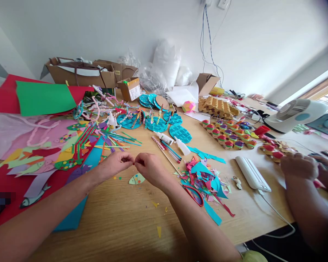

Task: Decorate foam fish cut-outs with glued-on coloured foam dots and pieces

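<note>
My left hand [117, 162] and my right hand [147, 168] meet fingertip to fingertip above the table, both closed in a pinch. A tiny red piece [133, 163] shows between their fingertips; its kind is too small to make out. Just below them a pale green paper fish [136, 179] with coloured dots lies on the wood, partly covered by my right hand. Small dots of paper [120, 178] lie to its left. Right of my right hand are a wooden stick [171, 160], a white glue bottle [182, 147] and several thin pens or brushes [171, 152].
Red-handled scissors [194, 195] lie beside a heap of paper scraps [205, 174]. Paper fish cover coloured sheets [5, 196] at left. Blue discs [180, 134] and painted egg-carton pieces [226, 136] stand farther back. A co-worker's hand [299, 166], a power bank [253, 174] and a fan [292, 114] are at right.
</note>
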Available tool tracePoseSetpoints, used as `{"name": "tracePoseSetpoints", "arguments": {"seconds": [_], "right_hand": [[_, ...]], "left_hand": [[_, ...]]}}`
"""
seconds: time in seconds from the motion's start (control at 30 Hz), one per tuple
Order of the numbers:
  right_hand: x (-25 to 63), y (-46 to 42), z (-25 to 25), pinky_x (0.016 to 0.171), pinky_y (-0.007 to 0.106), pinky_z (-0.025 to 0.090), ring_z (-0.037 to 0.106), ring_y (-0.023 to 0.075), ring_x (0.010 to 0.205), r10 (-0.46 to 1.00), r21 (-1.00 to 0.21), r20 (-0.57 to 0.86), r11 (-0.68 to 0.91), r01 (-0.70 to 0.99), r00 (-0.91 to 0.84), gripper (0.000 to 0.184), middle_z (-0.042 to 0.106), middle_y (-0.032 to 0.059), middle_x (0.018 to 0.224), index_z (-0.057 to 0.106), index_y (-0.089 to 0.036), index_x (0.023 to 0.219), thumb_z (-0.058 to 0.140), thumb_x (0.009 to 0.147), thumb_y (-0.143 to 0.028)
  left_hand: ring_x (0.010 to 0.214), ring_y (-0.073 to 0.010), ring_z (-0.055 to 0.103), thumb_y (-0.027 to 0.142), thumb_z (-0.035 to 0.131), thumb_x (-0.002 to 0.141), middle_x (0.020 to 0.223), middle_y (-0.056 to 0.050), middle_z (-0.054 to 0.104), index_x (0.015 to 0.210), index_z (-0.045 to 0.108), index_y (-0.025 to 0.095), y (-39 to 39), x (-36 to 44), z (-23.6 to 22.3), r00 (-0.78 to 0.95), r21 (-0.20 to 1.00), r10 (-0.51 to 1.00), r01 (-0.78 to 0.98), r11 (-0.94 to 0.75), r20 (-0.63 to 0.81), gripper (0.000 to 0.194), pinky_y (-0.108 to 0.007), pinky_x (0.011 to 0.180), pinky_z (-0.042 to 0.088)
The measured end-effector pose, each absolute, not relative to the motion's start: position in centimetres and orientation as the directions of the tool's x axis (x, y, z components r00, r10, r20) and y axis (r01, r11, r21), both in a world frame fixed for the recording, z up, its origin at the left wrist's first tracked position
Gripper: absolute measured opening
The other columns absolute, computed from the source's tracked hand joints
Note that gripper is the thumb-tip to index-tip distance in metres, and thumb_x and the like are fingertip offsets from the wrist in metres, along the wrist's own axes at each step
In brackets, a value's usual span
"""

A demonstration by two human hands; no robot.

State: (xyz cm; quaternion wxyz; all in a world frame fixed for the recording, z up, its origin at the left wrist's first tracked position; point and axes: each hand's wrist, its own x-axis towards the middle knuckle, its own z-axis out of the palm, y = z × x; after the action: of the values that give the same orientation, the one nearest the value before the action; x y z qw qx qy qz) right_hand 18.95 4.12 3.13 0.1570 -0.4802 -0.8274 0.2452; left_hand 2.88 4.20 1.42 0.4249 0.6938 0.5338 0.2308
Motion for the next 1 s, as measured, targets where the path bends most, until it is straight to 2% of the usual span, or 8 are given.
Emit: {"name": "tracePoseSetpoints", "arguments": {"seconds": [0.43,0.83,1.0], "right_hand": [[19.6,4.1,3.4,0.057,0.020,0.034,0.055,0.0113,0.066,0.869,-0.567,0.009,0.412,0.713,-0.495,0.017,0.065,0.0032,0.076,0.065,-0.016,0.080,0.048,0.075,-0.014],[19.4,3.9,3.7,0.058,0.020,0.034,0.056,0.0119,0.069,0.848,-0.465,-0.065,0.440,0.768,-0.526,0.020,0.066,0.0031,0.078,0.065,-0.017,0.080,0.046,0.077,-0.013],[20.0,4.3,3.4,0.060,0.020,0.035,0.057,0.0122,0.073,0.830,-0.419,-0.135,0.447,0.791,-0.541,0.021,0.067,0.0049,0.084,0.065,-0.016,0.085,0.045,0.079,-0.017]], "left_hand": [[0.060,-0.0149,0.054,0.030,0.049,0.066,0.061,0.002,0.058,0.067,0.058,0.016,4.2,3.4,1.2,0.304,0.800,0.941,0.597,-0.063,-0.152,0.016,-0.023,0.053,0.040],[0.062,-0.0154,0.055,0.034,0.047,0.071,0.063,0.001,0.059,0.066,0.057,0.017,4.1,3.4,0.5,0.326,0.767,0.938,0.630,-0.122,-0.118,0.020,-0.023,0.054,0.041],[0.061,-0.0157,0.054,0.029,0.047,0.073,0.065,0.000,0.059,0.073,0.059,0.017,2.9,3.0,0.8,0.321,0.719,0.939,0.680,-0.140,-0.121,0.018,-0.024,0.054,0.040]]}}
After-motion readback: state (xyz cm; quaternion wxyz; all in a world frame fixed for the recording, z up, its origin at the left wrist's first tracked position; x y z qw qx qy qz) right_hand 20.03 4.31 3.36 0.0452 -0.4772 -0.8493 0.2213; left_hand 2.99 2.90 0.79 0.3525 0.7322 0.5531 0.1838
